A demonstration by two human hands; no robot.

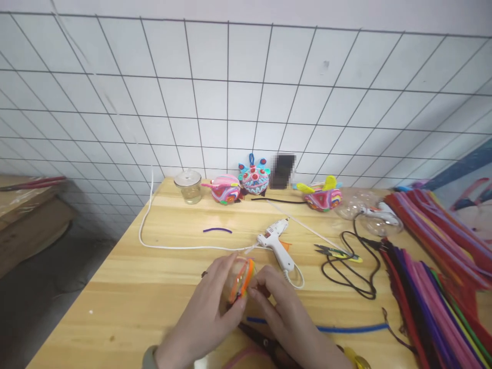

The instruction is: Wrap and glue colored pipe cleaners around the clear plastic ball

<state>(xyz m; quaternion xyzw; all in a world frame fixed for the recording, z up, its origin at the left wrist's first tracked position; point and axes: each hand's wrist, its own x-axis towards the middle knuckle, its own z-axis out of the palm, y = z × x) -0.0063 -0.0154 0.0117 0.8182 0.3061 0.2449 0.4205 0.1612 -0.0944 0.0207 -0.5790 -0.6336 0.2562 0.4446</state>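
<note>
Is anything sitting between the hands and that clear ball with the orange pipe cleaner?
Nothing visible does. The left hand cups the clear ball and the right hand touches the orange pipe cleaner on its rim. The glue gun lies apart, just behind on the table.

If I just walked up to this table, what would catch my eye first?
Probably the two hands at the near edge: the left hand and right hand together grip a clear ball wrapped in orange pipe cleaner. Just behind lies a white glue gun. A big heap of coloured pipe cleaners fills the right side, and three bright finished ornaments stand along the tiled wall.
</note>
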